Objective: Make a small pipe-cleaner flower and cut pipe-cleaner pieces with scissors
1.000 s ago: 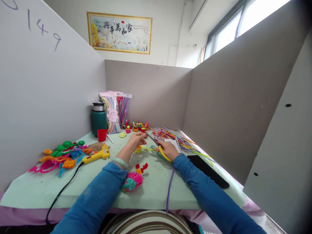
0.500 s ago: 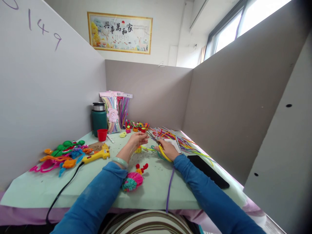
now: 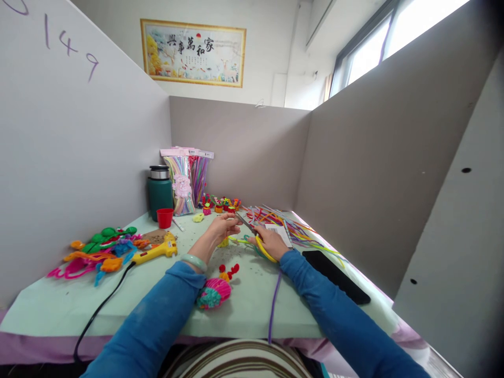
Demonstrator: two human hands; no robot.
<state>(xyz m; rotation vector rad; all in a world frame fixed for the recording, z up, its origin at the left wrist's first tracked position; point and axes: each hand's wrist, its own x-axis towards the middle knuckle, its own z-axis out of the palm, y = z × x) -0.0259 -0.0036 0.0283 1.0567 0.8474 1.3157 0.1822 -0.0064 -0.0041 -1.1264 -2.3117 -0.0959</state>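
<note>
My right hand (image 3: 271, 241) grips a pair of scissors with yellow handles (image 3: 264, 249). The blades (image 3: 247, 223) point up and left, with their tips at the fingers of my left hand (image 3: 223, 229). Those fingers are pinched together; what they hold is too small to make out. Beneath my hands lie a yellow piece (image 3: 224, 242) and green pipe cleaners (image 3: 249, 240). A purple pipe cleaner (image 3: 274, 304) runs from under my right wrist over the table's front edge. Close to my left forearm sits a pink and teal pipe-cleaner figure (image 3: 216, 293) with red-tipped stalks.
A yellow glue gun (image 3: 155, 253) with a black cord lies left, beside a colourful pipe-cleaner pile (image 3: 106, 252). Behind stand a red cup (image 3: 165, 218), a green bottle (image 3: 160, 194) and bagged pipe cleaners (image 3: 183, 184). Loose pipe cleaners (image 3: 291, 223) and a black slab (image 3: 336, 275) lie right.
The scissor blades have drawn together and shifted slightly toward my left fingertips. Both arms stay nearly in place.
</note>
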